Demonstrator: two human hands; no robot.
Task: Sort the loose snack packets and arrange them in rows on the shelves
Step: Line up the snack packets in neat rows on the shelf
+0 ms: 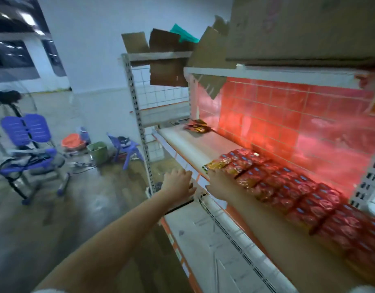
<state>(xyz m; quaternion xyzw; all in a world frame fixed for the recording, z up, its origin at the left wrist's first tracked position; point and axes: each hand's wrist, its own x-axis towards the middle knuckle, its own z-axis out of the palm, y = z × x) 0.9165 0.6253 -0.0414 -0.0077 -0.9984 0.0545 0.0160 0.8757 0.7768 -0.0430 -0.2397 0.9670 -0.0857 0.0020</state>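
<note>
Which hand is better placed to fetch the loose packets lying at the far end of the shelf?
The left hand, probably. It hovers open at the shelf's front edge, nearer the loose packets. The right hand is busy at the end of the red packet rows, touching a gold packet.

Your only view comes from the head camera, close beside the middle shelf (203,144), looking down and along its length from its near end. The wide lens tilts the frame: the shelf runs from lower right to centre, the floor falls away to its left, and both your forearms reach forward toward its front edge
</note>
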